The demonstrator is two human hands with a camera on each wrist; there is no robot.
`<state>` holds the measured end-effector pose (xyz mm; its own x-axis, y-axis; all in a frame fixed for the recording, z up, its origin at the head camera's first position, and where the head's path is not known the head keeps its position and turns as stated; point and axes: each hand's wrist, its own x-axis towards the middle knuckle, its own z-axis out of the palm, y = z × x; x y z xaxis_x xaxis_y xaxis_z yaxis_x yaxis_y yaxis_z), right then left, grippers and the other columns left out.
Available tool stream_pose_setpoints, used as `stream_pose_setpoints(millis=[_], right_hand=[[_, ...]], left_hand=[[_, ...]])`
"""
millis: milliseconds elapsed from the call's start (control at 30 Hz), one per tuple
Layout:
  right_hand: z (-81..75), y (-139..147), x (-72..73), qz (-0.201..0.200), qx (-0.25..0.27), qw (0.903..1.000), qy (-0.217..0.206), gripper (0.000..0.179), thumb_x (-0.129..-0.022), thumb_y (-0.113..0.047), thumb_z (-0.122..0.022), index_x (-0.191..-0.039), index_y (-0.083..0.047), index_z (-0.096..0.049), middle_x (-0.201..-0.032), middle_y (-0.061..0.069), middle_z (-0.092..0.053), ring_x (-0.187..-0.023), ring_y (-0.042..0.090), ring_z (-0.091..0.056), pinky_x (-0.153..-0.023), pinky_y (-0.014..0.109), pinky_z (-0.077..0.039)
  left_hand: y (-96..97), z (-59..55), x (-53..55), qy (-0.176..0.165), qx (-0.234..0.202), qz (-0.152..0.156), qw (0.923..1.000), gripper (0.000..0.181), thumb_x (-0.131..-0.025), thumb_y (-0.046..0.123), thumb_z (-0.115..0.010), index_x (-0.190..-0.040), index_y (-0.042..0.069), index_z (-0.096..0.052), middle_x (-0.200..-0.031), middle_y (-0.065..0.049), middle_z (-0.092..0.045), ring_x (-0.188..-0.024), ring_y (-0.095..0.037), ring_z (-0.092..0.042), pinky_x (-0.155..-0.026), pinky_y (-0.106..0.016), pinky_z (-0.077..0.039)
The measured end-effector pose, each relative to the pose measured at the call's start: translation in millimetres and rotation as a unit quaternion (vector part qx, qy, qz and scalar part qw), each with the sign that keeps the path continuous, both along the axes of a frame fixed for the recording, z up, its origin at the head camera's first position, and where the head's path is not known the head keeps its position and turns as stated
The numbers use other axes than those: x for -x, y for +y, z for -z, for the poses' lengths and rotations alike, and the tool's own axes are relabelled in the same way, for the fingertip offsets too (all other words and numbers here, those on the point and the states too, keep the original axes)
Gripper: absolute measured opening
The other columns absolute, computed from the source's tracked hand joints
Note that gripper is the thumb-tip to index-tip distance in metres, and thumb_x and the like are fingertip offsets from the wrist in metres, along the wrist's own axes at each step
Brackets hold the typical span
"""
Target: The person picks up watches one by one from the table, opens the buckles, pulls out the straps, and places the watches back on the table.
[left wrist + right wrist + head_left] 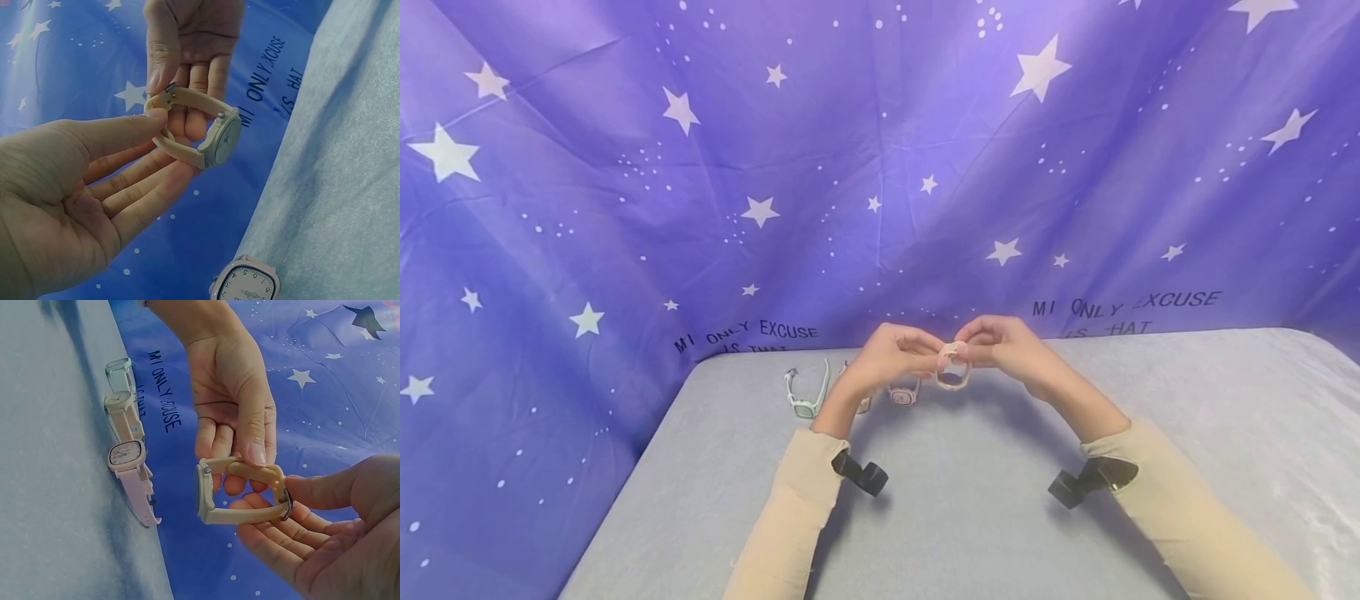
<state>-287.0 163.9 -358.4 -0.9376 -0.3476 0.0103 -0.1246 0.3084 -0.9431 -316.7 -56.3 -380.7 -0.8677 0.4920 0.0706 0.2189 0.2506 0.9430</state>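
Note:
A cream wristwatch (952,380) is held up above the far part of the table between both hands, its strap bent into a loop. My left hand (887,358) pinches one strap end between thumb and fingers. My right hand (1006,348) grips the strap beside the metal buckle (285,505), thumb close to it. The two strap ends overlap at the buckle. In the left wrist view, the pale watch face (227,142) points away from the fingertips, with its crown on the side of the case.
On the grey cloth-covered table (970,517) stand a mint-green watch (805,408), a cream watch (120,400) and a pink watch (904,397) in a row, left of the hands. A purple star-printed curtain (850,125) hangs behind the table's far edge.

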Motion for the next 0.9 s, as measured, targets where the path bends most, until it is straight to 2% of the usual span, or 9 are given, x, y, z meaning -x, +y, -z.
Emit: stream_pose_setpoints(millis=[200, 467, 633, 900], right_hand=[[1.4, -0.5, 0.2, -0.001, 0.005, 1.0, -0.002, 0.028, -0.097, -0.006, -0.065, -0.119, 0.009, -0.058, -0.109, 0.021, -0.072, -0.102, 0.026, -0.071, -0.103, 0.052, -0.054], [3.9, 0.7, -0.9, 0.008, -0.026, 0.9995, 0.012, 0.034, -0.095, -0.016, -0.071, -0.121, 0.004, -0.063, -0.114, 0.019, -0.075, -0.108, 0.027, -0.07, -0.101, 0.048, -0.056], [4.8, 1.1, 0.2, 0.006, -0.013, 0.9998, 0.013, 0.03, -0.095, -0.012, -0.069, -0.118, 0.006, -0.063, -0.111, 0.02, -0.075, -0.104, 0.027, -0.072, -0.101, 0.052, -0.056], [2.7, 0.3, 1.1, 0.002, 0.005, 1.0, 0.008, 0.025, -0.099, -0.007, -0.063, -0.117, 0.009, -0.059, -0.109, 0.021, -0.075, -0.103, 0.03, -0.072, -0.101, 0.051, -0.056]], left_hand=[[0.3, -1.0, -0.8, -0.009, -0.011, -0.004, 0.9999, 0.023, -0.086, 0.011, -0.081, -0.107, 0.003, -0.077, -0.103, -0.014, -0.078, -0.089, -0.021, -0.076, -0.08, -0.036, -0.065], [1.6, -0.9, -1.0, -0.006, -0.01, 0.0, 0.9999, 0.025, -0.086, 0.015, -0.082, -0.108, 0.003, -0.077, -0.102, -0.014, -0.078, -0.089, -0.022, -0.076, -0.08, -0.036, -0.064], [1.0, -0.8, -1.2, -0.005, -0.011, 0.002, 0.9999, 0.025, -0.086, 0.015, -0.082, -0.108, 0.004, -0.077, -0.103, -0.014, -0.078, -0.09, -0.022, -0.076, -0.081, -0.036, -0.064], [0.2, -1.3, -0.4, -0.013, -0.012, -0.005, 0.9998, 0.023, -0.086, 0.01, -0.081, -0.107, 0.003, -0.076, -0.102, -0.015, -0.078, -0.088, -0.02, -0.075, -0.082, -0.037, -0.064]])
